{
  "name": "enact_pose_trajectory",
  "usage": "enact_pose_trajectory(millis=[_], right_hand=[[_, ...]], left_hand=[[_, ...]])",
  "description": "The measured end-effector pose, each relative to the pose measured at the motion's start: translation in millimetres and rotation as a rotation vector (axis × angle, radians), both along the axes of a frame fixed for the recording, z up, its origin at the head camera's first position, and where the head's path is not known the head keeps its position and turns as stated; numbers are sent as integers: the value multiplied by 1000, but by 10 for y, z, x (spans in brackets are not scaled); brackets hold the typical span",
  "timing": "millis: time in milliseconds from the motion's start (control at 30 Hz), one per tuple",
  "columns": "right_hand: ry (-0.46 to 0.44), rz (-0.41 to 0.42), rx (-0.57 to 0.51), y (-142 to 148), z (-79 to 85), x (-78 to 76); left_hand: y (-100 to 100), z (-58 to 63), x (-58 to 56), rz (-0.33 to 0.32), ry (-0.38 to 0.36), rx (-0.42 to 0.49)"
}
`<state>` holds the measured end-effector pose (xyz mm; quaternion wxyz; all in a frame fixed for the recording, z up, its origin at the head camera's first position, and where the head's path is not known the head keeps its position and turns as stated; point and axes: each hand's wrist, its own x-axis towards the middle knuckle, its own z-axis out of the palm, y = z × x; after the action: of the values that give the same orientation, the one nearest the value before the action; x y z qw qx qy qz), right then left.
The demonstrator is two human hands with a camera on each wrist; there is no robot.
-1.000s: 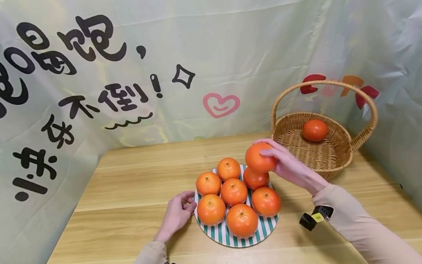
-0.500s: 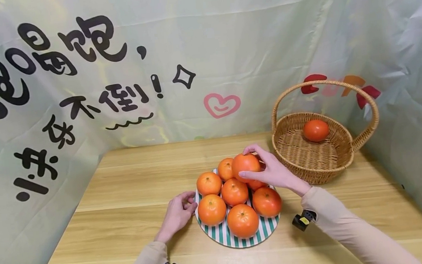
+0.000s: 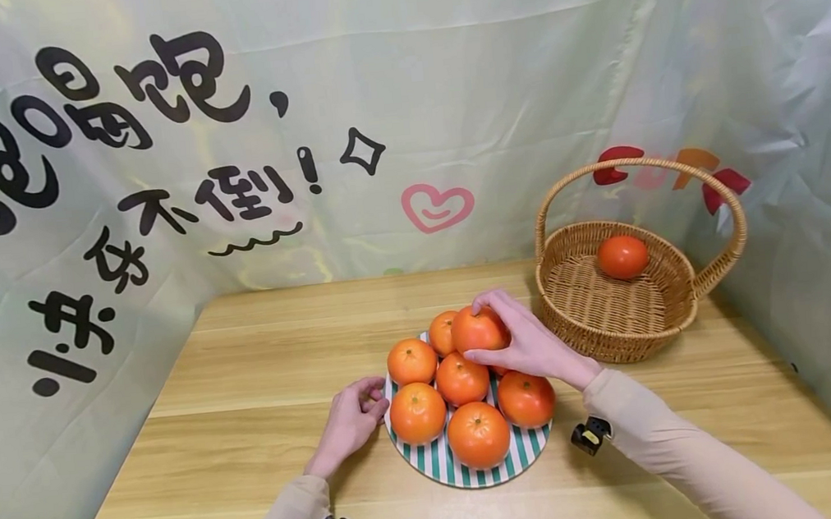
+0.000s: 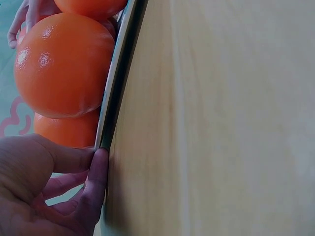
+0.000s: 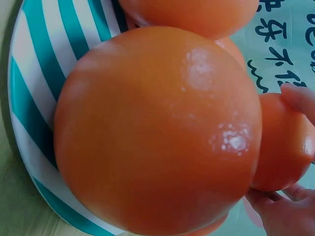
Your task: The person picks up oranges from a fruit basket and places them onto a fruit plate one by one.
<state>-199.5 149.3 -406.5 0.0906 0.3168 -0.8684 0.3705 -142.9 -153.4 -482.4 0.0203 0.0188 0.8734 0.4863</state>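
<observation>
My right hand (image 3: 530,342) grips an orange (image 3: 477,330) between thumb and fingers, above the back right part of a round green-and-white striped plate (image 3: 433,461). It partly hides another orange beneath it. In the right wrist view, the held orange (image 5: 283,147) shows at the right edge, behind a large nearer orange (image 5: 157,132). My left hand (image 3: 350,424) pinches the plate's left rim; the left wrist view shows the thumb and a finger on the rim (image 4: 114,86). Several oranges sit close together on the plate, among them a front one (image 3: 479,435).
A wicker basket (image 3: 675,303) with a tall handle stands at the back right, one reddish-orange fruit (image 3: 622,257) in it. The wooden table (image 3: 247,365) meets printed fabric walls (image 3: 491,104) at the back and sides.
My right hand has carried the orange left and slightly down, from the plate's right back side to above the oranges there. My left hand has stayed at the rim.
</observation>
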Motion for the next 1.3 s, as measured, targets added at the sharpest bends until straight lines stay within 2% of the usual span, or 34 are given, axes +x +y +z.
enact_pose_trajectory(millis=[300, 567, 767, 1300], right_hand=[[-10, 4, 8, -7, 0, 3], [-48, 39, 14, -18, 6, -4], [-41, 55, 13, -18, 2, -14], [-80, 28, 7, -41, 16, -7]], left_hand=[[2, -1, 2, 3, -8, -5], [3, 0, 10, 6, -9, -3], [6, -1, 12, 6, -9, 0], [8, 1, 9, 12, -2, -7]])
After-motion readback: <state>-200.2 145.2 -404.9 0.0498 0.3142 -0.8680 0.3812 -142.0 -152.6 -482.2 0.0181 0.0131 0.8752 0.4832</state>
